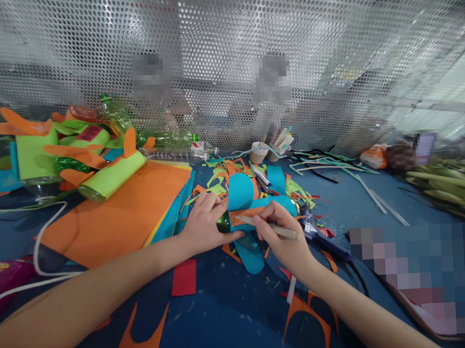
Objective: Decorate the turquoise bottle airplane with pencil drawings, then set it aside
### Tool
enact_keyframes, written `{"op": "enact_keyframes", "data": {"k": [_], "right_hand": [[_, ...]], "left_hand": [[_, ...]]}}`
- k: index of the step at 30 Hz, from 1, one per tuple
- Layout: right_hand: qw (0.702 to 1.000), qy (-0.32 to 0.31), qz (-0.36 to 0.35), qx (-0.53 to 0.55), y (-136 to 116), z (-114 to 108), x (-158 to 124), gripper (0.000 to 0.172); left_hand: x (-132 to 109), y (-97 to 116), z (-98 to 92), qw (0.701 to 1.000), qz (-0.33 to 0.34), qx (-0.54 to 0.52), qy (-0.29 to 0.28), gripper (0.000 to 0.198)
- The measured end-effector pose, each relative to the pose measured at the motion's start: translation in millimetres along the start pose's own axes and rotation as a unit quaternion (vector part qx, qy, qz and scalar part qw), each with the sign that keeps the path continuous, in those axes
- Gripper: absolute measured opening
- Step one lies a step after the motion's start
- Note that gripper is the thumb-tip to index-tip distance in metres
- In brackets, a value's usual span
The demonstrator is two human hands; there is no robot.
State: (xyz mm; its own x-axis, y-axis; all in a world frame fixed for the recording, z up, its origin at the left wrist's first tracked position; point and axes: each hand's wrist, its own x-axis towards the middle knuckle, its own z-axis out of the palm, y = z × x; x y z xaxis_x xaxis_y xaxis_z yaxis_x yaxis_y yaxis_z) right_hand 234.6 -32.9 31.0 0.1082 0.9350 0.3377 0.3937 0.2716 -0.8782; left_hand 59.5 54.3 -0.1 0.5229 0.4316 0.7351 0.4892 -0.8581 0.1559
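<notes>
A green bottle wrapped in blue paper (278, 202) lies on its side before me, with blue paper flaps standing out above and below like wings. My left hand (206, 220) grips its left end, fingers above and thumb below. Along the bottle's side runs an orange paper strip (260, 211). In my right hand (282, 228) is a slim pale pen (284, 231), pinched in the fingers, its tip against the orange strip. Right of the bottle lies a dark blue tool with a black cord (329, 243).
Paper-wrapped bottles (113, 176) and orange sheets (118, 216) crowd the left. Paper scraps (232, 169) are strewn behind the bottle, near cups of pens (280, 145). A perforated metal screen (218, 55) rises at the back. A white cord (37, 246) crosses the left side.
</notes>
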Motion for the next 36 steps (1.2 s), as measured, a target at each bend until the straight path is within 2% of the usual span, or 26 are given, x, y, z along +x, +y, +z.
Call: {"op": "enact_keyframes", "data": {"k": [27,33,36], "right_hand": [[1.000,-0.022,-0.004,0.012,-1.5,1.2,2.2,0.024],[1.000,-0.003,0.000,0.003,-2.1,1.6,2.4,0.023],[1.000,-0.012,-0.005,0.008,-2.0,1.4,1.9,0.023]], "left_hand": [[0.6,1.1,-1.9,1.000,-0.003,0.002,-0.009,0.050],[0.7,0.6,-1.2,1.000,0.008,0.000,0.000,0.051],[0.7,0.8,-0.9,1.000,0.005,0.002,-0.003,0.050]]}}
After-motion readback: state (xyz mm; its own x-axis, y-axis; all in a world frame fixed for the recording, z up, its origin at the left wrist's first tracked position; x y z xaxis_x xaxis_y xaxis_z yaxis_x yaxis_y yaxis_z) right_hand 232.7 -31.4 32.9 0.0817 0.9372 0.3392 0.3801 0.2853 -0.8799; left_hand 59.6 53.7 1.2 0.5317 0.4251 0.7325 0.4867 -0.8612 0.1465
